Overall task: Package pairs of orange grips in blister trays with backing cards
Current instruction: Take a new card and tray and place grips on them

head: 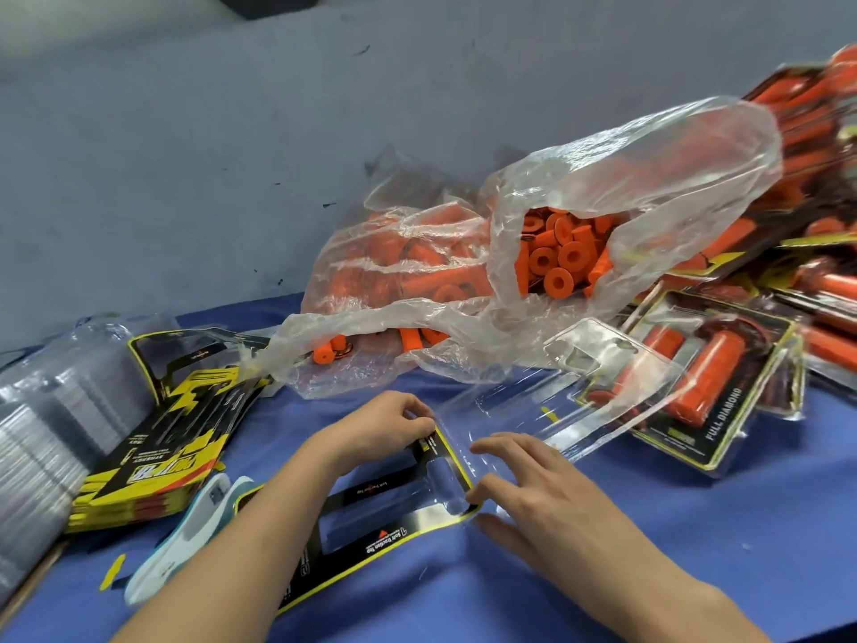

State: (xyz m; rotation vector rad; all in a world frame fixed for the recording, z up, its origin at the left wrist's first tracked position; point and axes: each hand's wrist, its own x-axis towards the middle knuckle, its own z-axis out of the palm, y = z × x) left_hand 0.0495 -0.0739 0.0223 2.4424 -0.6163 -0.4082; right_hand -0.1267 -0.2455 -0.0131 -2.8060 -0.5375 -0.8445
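Observation:
A black and yellow backing card lies flat on the blue cloth in front of me, inside a clear hinged blister tray whose open half rises to the right. My left hand pinches the card's far corner and the tray edge. My right hand rests with spread fingers on the clear plastic at the card's right end. Loose orange grips fill a clear plastic bag behind the tray. No grip sits in the tray.
A pile of backing cards and a stack of clear trays lie at the left. Finished packs with orange grips pile up at the right. A white and blue tool lies by my left forearm. A grey wall stands behind.

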